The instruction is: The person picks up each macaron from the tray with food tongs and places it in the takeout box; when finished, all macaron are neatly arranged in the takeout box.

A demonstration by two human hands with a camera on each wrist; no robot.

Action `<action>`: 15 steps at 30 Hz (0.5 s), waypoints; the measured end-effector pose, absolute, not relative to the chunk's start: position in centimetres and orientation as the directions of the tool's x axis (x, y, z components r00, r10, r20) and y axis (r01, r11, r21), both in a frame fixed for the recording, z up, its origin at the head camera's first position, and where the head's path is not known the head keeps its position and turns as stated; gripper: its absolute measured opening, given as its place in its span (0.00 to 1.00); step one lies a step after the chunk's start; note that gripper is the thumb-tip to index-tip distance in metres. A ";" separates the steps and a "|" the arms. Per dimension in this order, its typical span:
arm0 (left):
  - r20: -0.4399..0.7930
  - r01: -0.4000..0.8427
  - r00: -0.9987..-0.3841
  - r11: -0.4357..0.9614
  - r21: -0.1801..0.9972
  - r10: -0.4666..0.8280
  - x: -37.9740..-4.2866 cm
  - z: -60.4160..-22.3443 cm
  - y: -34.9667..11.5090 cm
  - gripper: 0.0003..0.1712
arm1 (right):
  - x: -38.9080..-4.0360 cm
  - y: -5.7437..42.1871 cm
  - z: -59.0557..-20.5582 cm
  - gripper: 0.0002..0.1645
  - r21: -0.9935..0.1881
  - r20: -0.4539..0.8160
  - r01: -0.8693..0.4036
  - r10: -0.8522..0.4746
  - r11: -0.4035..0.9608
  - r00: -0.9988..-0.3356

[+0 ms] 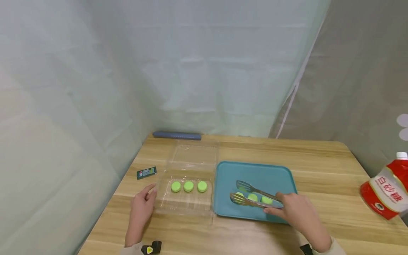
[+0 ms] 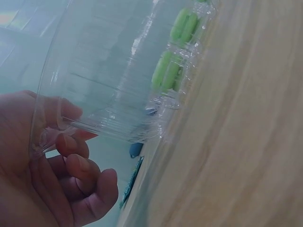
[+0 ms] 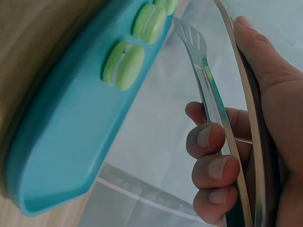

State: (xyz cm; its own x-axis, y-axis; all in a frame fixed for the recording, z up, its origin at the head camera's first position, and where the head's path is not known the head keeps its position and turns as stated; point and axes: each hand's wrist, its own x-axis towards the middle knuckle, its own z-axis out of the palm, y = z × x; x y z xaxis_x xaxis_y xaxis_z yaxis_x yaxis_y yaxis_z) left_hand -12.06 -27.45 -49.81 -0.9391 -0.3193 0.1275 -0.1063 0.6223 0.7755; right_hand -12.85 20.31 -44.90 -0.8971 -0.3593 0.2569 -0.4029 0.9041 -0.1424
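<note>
My right hand [image 1: 294,209] grips a pair of metal serving tongs [image 3: 220,111], thumb on one arm and curled fingers round the other. Their slotted ends stand apart over a blue tray [image 1: 251,171]. Three green macarons lie in a row on this tray; one macaron [image 3: 124,66] is plain in the right wrist view. At left, my left hand [image 1: 143,203] holds the side edge of a clear plastic box [image 2: 109,71] between thumb and fingers. Three more green macarons [image 1: 188,186] sit in a row inside that box, whose lid [image 1: 195,154] lies open behind.
A small dark green packet [image 1: 147,173] lies left of the box. Along the back table edge is a blue roll-shaped thing [image 1: 176,135]. A red and white bag with a white cap [image 1: 387,189] stands at the far right. Pale cloth [image 1: 197,71] hangs behind the wooden table.
</note>
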 end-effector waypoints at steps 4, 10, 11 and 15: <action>0.115 -0.122 -0.938 0.620 0.775 -0.327 -12.0 -49.9 -27.5 0.20 | -12.6 20.1 -45.3 0.31 -0.119 0.257 -0.423 -0.384 0.898 -0.887; 0.128 -0.112 -0.938 0.630 0.769 -0.323 -12.1 -50.1 -27.6 0.21 | -12.8 19.8 -45.9 0.34 -0.048 0.333 -0.461 -0.421 0.886 -0.844; 0.130 -0.110 -0.938 0.631 0.768 -0.322 -12.1 -50.1 -27.6 0.21 | -12.8 19.7 -46.0 0.34 -0.042 0.342 -0.463 -0.422 0.885 -0.840; 0.126 -0.114 -0.938 0.632 0.767 -0.323 -12.2 -50.1 -27.6 0.21 | -12.9 19.7 -46.1 0.33 -0.031 0.369 -0.469 -0.425 0.883 -0.826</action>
State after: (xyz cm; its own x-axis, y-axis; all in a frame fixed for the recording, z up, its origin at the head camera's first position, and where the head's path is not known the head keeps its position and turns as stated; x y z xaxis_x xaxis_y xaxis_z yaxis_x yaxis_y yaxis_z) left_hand -12.20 -27.57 -50.09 -0.9380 -0.3228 0.1259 -0.1144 0.6315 0.7669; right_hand -12.85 19.67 -46.10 -0.8265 -0.4255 0.3687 -0.4685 0.8829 -0.0315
